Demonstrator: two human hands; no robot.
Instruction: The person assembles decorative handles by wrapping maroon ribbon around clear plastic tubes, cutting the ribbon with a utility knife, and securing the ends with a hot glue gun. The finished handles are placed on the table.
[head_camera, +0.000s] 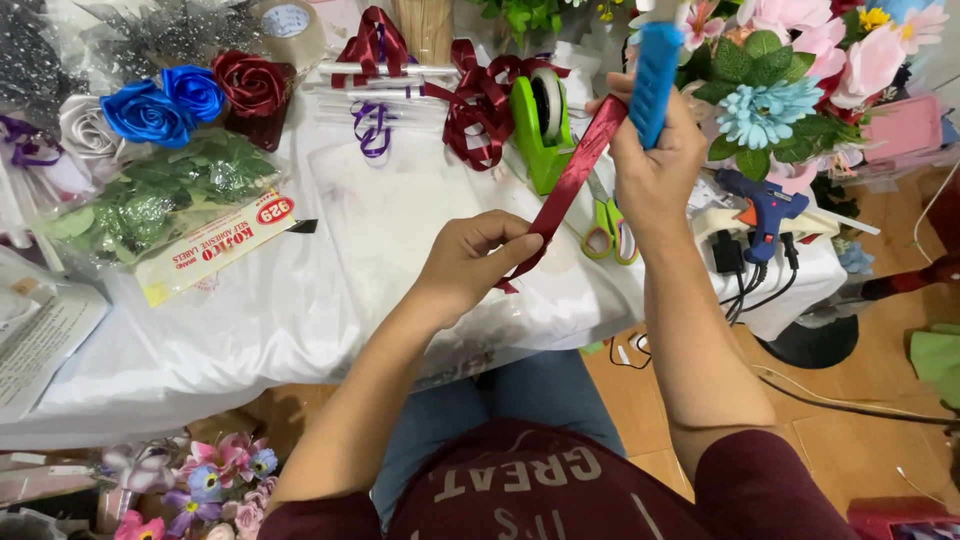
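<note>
My left hand (470, 262) pinches the lower end of a dark red satin ribbon (575, 172) above the white table's front edge. The ribbon runs taut up and to the right to my right hand (655, 160). That hand grips a blue handled tool (652, 70) upright and also pins the ribbon's upper end against it. Both hands hover above the white tablecloth (330, 300), near the green tape dispenser (540, 125).
Green-handled scissors (605, 228) lie under the ribbon. A blue glue gun (765, 208) rests at the right edge by a bouquet (790, 70). Ribbon roses (190, 95), loose red ribbon loops (480, 110), a bag of leaves (160, 195) and a label pack (215, 245) fill the left.
</note>
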